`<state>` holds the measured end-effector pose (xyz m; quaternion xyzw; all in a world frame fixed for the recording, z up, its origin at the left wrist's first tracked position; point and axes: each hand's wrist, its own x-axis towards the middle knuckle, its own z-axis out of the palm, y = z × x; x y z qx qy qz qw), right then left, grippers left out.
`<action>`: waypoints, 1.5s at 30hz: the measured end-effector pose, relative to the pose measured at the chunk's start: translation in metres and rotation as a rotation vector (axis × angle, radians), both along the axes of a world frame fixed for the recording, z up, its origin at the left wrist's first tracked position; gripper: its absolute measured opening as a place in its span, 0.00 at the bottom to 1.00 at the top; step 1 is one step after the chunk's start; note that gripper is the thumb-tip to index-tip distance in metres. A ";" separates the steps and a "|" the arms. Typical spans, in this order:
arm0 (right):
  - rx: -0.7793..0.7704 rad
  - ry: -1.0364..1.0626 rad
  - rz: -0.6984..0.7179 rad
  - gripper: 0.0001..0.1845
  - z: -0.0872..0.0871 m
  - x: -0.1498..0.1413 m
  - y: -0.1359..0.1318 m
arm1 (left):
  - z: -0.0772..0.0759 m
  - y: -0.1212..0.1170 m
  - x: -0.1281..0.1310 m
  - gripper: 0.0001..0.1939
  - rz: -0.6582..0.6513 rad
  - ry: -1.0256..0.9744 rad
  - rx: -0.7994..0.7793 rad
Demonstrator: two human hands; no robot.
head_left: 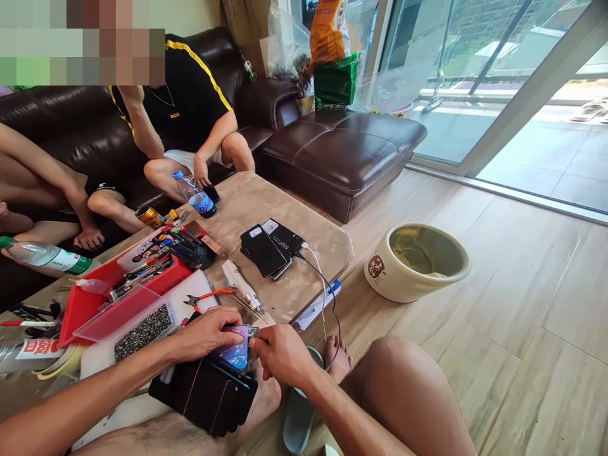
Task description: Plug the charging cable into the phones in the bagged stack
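My left hand [209, 332] is closed, its thumb pressed on a small flat purple-and-blue packet [236, 354] with a shiny surface. From the other side, my right hand [282, 354] pinches the packet's right edge, where something clear sticks out; my fingers hide part of it. Below both hands, several black phone-like slabs [204, 396] with thin bands around them rest by my lap. Close to my left hand lie orange-handled pliers [209, 296] and a white pen-shaped tool [243, 288] with a metal tip. A clear box of small dark metal pieces [145, 332] stands beside my left forearm.
Black phones [266, 250] and a power bank [287, 234] with cables lie on the table [304, 278]. A red tool box [85, 310], bottle [194, 195] and can [150, 216] stand leftward. Two people sit on the sofa [38, 120]. A cream bin [403, 278] stands right.
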<state>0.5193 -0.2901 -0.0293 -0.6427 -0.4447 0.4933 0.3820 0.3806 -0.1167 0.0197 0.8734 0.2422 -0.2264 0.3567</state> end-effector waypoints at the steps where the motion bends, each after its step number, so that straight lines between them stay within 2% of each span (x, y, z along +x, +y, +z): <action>1: -0.003 -0.004 -0.008 0.15 0.001 -0.001 0.000 | -0.001 0.000 0.000 0.16 0.000 -0.003 -0.002; 6: -0.008 -0.012 0.008 0.16 0.004 -0.003 -0.001 | -0.004 0.001 0.000 0.17 0.012 -0.019 -0.015; 14: -0.076 -0.092 0.051 0.17 0.008 0.000 -0.001 | 0.007 -0.003 0.006 0.18 0.042 0.020 -0.070; 19: -0.075 -0.144 0.048 0.16 0.014 0.000 0.000 | 0.004 -0.002 0.005 0.19 0.031 0.020 -0.053; 34: -0.040 -0.019 -0.002 0.15 0.004 -0.003 -0.002 | 0.002 0.000 0.002 0.18 0.009 0.017 -0.045; 40: -0.076 -0.073 0.042 0.15 0.004 0.001 0.000 | 0.003 -0.001 0.005 0.18 -0.028 0.026 0.003; 45: -0.070 -0.110 0.075 0.17 0.010 0.002 -0.004 | 0.008 0.000 0.006 0.17 0.002 0.034 -0.069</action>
